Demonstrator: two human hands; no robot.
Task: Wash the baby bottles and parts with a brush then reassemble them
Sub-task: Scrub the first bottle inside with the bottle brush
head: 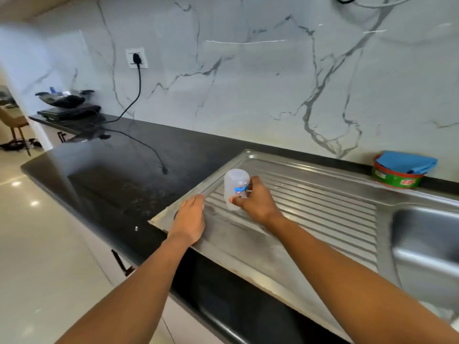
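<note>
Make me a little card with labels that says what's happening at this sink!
place: steel draining board beside a sink basin, set in a black countertop
right hand: grips a clear baby bottle, closed end up, on the board
left hand: rests flat at the board's left edge, fingers straight
back right: green and red tub with a blue cloth on top

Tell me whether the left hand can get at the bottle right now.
Probably yes: the left hand lies open on the drainboard beside the bottle, nothing between, though the right hand holds it.
</note>
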